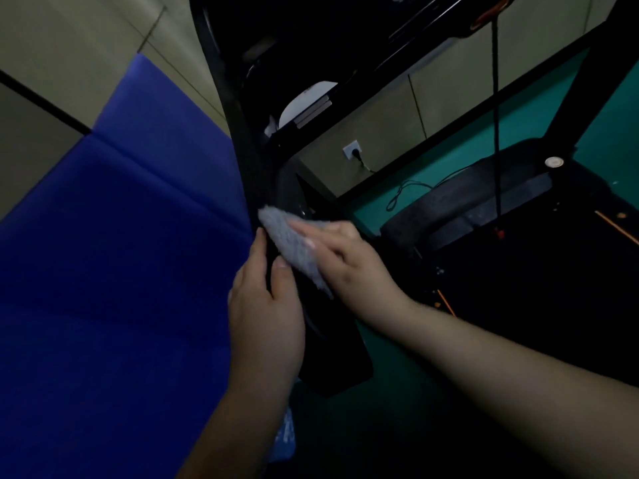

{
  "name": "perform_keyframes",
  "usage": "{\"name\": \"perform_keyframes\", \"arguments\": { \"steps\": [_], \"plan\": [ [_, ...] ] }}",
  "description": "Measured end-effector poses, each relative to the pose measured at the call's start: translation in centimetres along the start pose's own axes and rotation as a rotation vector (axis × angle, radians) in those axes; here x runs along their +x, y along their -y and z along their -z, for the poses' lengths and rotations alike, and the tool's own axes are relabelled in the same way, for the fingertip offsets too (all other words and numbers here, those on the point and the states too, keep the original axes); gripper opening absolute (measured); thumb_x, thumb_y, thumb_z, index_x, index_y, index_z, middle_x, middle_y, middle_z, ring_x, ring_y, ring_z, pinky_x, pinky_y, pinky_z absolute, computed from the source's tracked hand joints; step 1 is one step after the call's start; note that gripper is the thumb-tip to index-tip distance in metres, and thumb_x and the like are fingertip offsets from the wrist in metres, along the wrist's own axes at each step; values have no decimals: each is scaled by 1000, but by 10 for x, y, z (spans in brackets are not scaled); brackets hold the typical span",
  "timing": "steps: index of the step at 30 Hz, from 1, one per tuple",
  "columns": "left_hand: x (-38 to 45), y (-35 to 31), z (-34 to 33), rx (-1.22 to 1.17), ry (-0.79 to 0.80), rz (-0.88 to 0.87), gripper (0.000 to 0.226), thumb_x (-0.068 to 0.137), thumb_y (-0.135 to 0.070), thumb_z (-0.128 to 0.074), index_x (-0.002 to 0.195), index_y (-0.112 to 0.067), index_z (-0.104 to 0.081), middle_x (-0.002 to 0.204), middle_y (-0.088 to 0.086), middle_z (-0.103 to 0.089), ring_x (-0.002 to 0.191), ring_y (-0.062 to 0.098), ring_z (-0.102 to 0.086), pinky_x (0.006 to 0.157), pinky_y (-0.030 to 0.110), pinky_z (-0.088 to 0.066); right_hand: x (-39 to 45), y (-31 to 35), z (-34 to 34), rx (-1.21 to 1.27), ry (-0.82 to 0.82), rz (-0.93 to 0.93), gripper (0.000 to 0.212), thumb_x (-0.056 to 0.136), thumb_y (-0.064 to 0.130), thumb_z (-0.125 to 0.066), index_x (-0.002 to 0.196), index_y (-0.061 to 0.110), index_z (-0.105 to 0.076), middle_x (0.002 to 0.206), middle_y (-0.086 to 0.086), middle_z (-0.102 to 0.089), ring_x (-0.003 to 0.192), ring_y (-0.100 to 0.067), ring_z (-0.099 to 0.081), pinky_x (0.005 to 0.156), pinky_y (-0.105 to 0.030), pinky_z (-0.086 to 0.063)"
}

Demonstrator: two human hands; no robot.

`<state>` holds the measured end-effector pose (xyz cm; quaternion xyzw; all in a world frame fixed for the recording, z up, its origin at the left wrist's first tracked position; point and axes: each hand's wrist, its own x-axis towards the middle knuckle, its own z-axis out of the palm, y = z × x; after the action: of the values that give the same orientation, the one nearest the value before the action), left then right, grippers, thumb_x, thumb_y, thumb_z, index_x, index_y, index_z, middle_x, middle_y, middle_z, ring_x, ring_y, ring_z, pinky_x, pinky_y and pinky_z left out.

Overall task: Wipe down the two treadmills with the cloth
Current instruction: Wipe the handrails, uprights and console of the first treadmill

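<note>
head view: right hand [349,261] fingers flat on fuzzy grey cloth [294,247]; left hand [266,299] grips treadmill upright [242,150].

Both forearms are bare right up to the frame edge; the left hand [264,305] and right hand [352,261] wear nothing.

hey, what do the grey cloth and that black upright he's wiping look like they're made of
Grey cloth: looks like a fuzzy microfibre or terry weave, matte, with a nubby, soft-edged surface. Black upright: seems hard and smooth, painted metal or plastic; the dim light leaves that open, though its edges run straight and rigid. The right hand presses the cloth against it while the left hand holds the upright.
</note>
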<state>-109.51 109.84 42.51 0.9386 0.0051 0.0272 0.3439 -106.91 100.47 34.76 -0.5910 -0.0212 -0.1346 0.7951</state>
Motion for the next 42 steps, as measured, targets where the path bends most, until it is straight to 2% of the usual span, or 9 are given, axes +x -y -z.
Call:
{"name": "perform_keyframes", "arguments": {
  "steps": [7,12,18,22,26,29,35,38,42],
  "plan": [
    [2,-10,1,171,97,34,61,94,-44,-43,148,-42,-14,154,-11,-26,141,15,-24,114,45,-28,38,-17,8,-70,55,25,41,94,29,-51,130,11,-58,127,-15,-60,114,-8,-55,93,-3,-33],
    [0,-11,-5,102,36,40,65,90,-39,-50,146,-45,-18,153,-15,-27,141,12,-24,113,47,-29,-36,-23,16,-6,67,-2,43,87,42,-49,130,39,-47,115,-10,-49,99,8,-44,85,-1,-32],
    [2,-9,-10,89,-33,35,62,90,-34,-51,145,-45,-24,147,-19,-33,136,9,-31,112,45,-30,80,-45,-3,-76,-6,19,41,94,33,-47,133,21,-53,98,-9,-51,77,12,-44,72,1,-33],
    [2,-12,-11,99,-46,42,62,88,-34,-51,144,-47,-25,142,-23,-35,133,8,-35,111,44,-33,136,-53,-4,-30,-4,-69,37,101,26,-42,134,14,-54,118,-12,-62,100,-4,-58,76,5,-35],
    [2,-14,-13,129,-46,34,65,84,-42,-48,144,-45,-23,136,-28,-34,132,6,-34,111,42,-33,72,-48,1,-43,-14,-34,41,97,35,-44,132,18,-56,98,-7,-63,79,10,-54,72,-4,-37],
    [1,-16,-12,127,-38,50,65,87,-38,-52,145,-46,-22,135,-29,-32,133,5,-32,112,42,-32,37,-52,0,-12,-52,-52,38,96,35,-49,133,27,-53,107,-5,-50,87,14,-45,78,0,-33],
    [1,-18,-13,163,-45,46,67,81,-44,-45,144,-47,-22,137,-28,-31,134,6,-32,112,43,-31,141,-52,-4,-12,60,39,34,96,15,-49,121,-5,-61,76,4,-61,64,11,-56,62,-6,-40],
    [1,-18,-13,159,-53,45,69,79,-45,-45,144,-46,-24,139,-26,-34,134,8,-32,111,43,-34,182,-59,-1,-4,46,-21,39,98,24,-47,128,2,-57,101,-10,-69,86,-6,-61,67,-5,-42],
    [0,-15,-13,153,-60,39,62,89,-33,-51,145,-44,-25,143,-21,-35,135,8,-32,111,44,-33,167,-70,-1,70,43,-176,51,98,43,-40,141,16,-44,131,-1,-55,110,-11,-52,79,-2,-41]
  ]
}}
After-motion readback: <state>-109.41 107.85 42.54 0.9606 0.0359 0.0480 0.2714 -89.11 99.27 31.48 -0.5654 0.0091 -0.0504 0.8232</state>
